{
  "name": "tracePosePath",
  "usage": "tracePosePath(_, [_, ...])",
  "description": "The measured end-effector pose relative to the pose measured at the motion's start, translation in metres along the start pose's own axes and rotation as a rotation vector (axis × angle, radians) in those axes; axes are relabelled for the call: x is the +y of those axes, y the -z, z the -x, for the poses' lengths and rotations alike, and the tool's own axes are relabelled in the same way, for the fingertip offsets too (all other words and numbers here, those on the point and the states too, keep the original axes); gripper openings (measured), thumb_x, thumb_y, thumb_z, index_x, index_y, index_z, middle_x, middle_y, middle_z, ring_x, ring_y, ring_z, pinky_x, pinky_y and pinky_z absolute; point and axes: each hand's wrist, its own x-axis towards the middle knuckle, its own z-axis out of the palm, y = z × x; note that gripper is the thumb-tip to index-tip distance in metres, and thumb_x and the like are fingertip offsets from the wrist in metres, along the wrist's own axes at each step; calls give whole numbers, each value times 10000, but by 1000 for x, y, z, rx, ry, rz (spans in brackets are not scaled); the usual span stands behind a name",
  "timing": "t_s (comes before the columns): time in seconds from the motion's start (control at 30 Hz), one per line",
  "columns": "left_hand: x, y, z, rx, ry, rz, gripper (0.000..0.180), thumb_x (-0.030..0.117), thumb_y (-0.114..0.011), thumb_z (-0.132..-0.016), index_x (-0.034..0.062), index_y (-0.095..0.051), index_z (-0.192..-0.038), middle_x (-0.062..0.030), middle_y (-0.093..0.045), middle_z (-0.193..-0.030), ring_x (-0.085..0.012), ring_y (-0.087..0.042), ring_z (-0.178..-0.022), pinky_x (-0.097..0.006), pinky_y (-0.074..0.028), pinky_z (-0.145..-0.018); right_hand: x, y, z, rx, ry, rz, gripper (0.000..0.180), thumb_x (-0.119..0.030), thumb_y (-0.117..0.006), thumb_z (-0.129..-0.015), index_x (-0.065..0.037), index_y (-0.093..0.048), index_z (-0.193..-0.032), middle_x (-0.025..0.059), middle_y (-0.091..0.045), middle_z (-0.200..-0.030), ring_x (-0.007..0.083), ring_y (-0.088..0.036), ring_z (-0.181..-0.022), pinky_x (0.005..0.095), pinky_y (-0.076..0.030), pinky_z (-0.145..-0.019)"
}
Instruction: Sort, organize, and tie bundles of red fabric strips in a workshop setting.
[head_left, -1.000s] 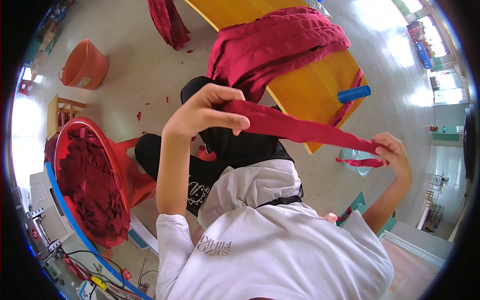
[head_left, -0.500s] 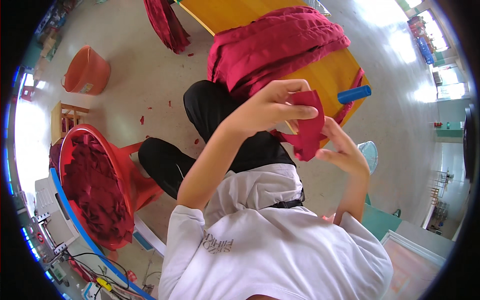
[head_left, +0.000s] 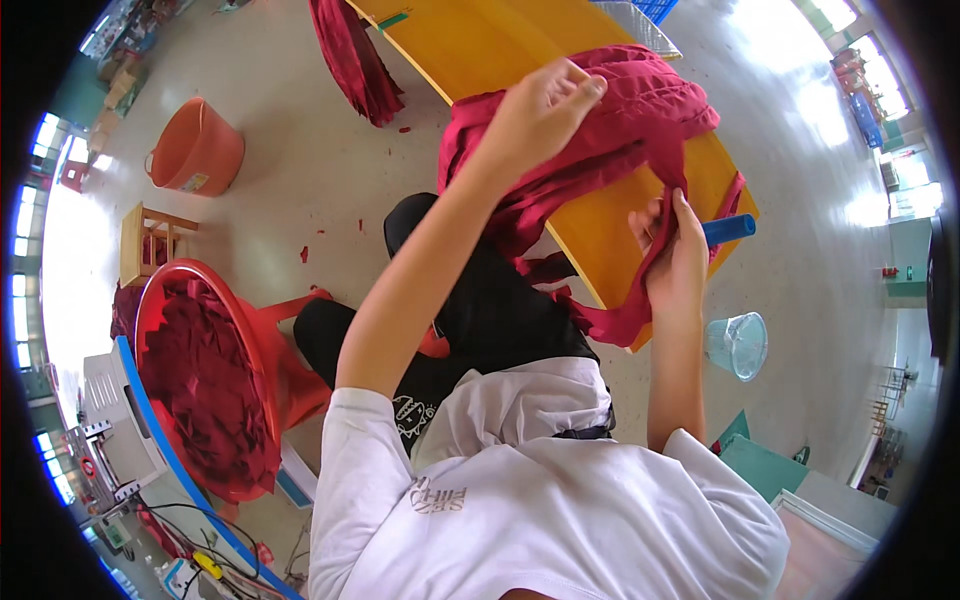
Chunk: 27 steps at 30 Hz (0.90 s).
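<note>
A dark red fabric strip is held near the corner of the yellow table by the half-closed right hand, between bent fingers and thumb. The left hand is seen over the red cloth heap, with curled fingers; whether cloth is gripped cannot be told.

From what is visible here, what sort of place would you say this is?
Probably a textile or sewing workshop: dark red fabric is heaped over a yellow table, a red tub holds a pile of red pieces, and small red scraps lie on the floor.
</note>
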Motion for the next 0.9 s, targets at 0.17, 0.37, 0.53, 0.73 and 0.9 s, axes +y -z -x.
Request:
tracePosePath(0.17, [-63, 18, -39, 35, 139, -776, 739, 669, -368, -939, 15, -562, -1222, -244, -618, -1132, -406, -569, -1094, -495, -465, -925, 32, 12, -28, 140, -6, -228, 368, -200, -425, -1016, 99, -445, -1231, 247, -553, -1278, 343, -579, -1167, 410, -474, -1041])
tracePosePath(0.37, [-63, -11, -52, -68, 131, -1073, 926, 765, -224, -903, -42, -632, -1104, -252, -600, -1118, -358, -534, -1104, -441, -409, -981, 41, -12, -32, 114, 20, -242, 377, -211, -423, -1020, 54, -469, -1284, 174, -570, -1262, 321, -569, -1160, 420, -435, -1058])
tracePosePath(0.53, [-69, -22, -55, 109, 87, -1063, 869, 723, -310, -915, -67, -644, -1056, -271, -612, -1080, -378, -541, -1097, -450, -426, -963, 52, -29, -47, 159, -20, -318, 295, -204, -464, -1009, 32, -517, -1178, 137, -586, -1187, 313, -572, -1130, 453, -445, -1043])
tracePosePath(0.73, [-49, -34, -56, -39, 290, -870, 792, 660, -375, -919, -74, -632, -1069, -296, -654, -1053, -428, -630, -1020, -469, -504, -894, 51, -51, -63, 173, -121, -304, 280, -204, -472, -1008, 8, -534, -1180, 112, -598, -1154, 267, -583, -1096, 461, -460, -1021])
tracePosePath(0.9, [-35, -22, -64, -382, 437, -683, 1046, 824, -517, -739, -115, -562, -1197, -296, -636, -1130, -392, -628, -1076, -419, -499, -919, 51, -63, -83, 206, -115, -390, 271, -187, -432, -1004, -13, -573, -1156, 120, -626, -1187, 254, -597, -1095, 422, -431, -1059])
